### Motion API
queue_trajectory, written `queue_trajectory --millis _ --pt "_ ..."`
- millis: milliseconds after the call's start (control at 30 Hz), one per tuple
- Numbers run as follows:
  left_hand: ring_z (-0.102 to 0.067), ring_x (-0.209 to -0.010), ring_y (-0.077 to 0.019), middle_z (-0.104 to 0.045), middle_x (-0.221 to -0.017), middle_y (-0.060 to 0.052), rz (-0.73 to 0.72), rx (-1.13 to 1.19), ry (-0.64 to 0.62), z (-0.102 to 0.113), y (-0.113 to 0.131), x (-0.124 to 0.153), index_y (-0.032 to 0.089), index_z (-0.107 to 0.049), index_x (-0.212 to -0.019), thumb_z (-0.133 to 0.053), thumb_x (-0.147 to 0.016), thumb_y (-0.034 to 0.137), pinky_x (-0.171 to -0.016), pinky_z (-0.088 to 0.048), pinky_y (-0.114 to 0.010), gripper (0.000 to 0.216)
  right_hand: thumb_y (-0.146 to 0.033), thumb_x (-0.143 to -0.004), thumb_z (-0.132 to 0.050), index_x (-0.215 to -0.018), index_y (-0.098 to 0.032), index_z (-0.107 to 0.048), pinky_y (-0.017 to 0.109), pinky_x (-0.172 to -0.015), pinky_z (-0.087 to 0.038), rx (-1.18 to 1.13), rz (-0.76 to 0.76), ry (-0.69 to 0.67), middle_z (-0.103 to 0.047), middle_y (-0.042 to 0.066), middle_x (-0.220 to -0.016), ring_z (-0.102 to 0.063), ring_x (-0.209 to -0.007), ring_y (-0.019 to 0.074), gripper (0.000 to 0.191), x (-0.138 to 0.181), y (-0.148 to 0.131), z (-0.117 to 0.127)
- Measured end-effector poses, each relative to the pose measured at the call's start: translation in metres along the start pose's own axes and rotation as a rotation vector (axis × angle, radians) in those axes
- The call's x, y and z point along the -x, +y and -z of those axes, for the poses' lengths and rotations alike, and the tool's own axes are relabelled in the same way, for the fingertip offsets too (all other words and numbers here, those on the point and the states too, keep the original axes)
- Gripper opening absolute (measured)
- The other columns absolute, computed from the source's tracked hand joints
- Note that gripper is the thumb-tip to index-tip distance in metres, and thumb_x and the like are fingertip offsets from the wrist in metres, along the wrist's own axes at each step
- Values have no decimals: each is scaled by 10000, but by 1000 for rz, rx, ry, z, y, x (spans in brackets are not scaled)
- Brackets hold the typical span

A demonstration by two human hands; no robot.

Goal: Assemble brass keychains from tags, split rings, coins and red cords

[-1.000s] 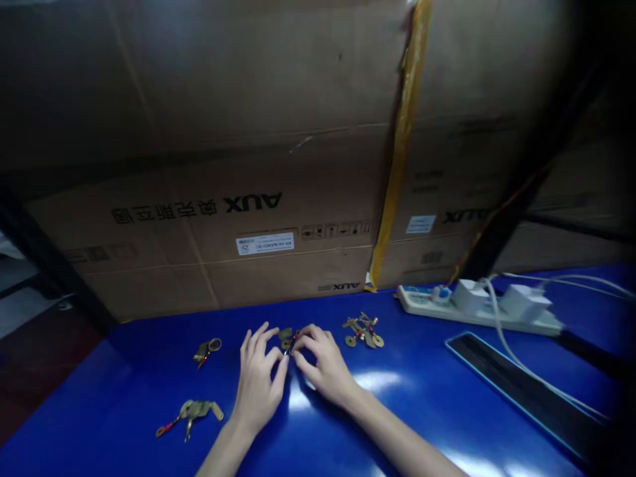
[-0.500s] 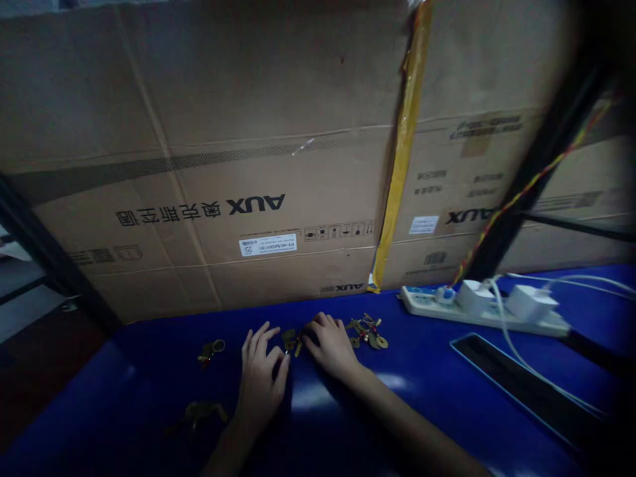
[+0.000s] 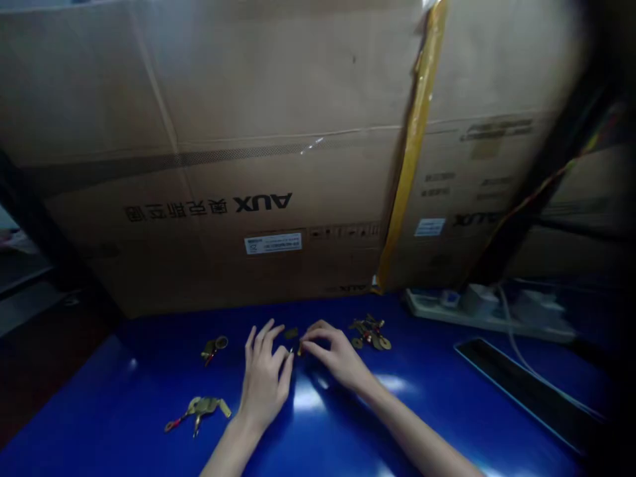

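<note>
My left hand rests open on the blue tabletop, fingers apart, holding nothing. My right hand reaches in from the right, with its fingertips closed on a small brass piece. A flat brass bit lies just above the gap between my hands, touching neither. Brass coin charms with red beads lie around them: one cluster beyond my right hand, a small one left of my left hand, and a longer one at lower left.
The blue table ends at a large AUX cardboard carton with yellow tape. A power strip with white chargers and cables sits at the right, above a black pad. A dark frame post stands at the right.
My hands have drawn apart, and my left hand no longer touches the small pieces between them. The view has shifted slightly, and the right side of the scene looks darker.
</note>
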State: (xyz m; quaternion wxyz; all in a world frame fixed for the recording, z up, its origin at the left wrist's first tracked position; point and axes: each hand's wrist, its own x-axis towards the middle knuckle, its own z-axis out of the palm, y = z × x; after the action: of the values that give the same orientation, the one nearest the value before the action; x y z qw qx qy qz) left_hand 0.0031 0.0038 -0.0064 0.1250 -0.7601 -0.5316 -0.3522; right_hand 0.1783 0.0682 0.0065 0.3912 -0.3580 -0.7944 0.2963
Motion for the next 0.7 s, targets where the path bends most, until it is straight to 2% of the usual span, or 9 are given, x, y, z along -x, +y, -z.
queue_trajectory --millis 200,567,700 --pt "-430 -1269 -282 -570 -1215 -90 -50 -14 -7 -5 1 3 210 -611 -886 -465 -890 135 -1067 -284 -619 164 -263 -843 -606 -778 -213 -736 322 -791 -462 -82 -30 106 -653 45 -849 -608 -846 194 153 6 -3 -12" --pt "-458 -1241 -270 -591 -1192 -82 21 27 -45 -11 0 8 216 -614 -964 -445 -904 124 -1065 -268 -643 201 -240 -858 -579 -781 -227 -705 340 -783 -405 130 -43 172 -676 28 -861 -597 -868 206 148 12 -5 -24" --pt "-537 -1155 -248 -676 -1041 -45 29 89 -120 -11 -1 7 224 -612 -975 -427 -914 120 -1073 -226 -669 222 -226 -887 -532 -814 -217 -673 349 -795 -393 179 20 184 -689 25 -851 -599 -856 204 159 16 -5 -28"
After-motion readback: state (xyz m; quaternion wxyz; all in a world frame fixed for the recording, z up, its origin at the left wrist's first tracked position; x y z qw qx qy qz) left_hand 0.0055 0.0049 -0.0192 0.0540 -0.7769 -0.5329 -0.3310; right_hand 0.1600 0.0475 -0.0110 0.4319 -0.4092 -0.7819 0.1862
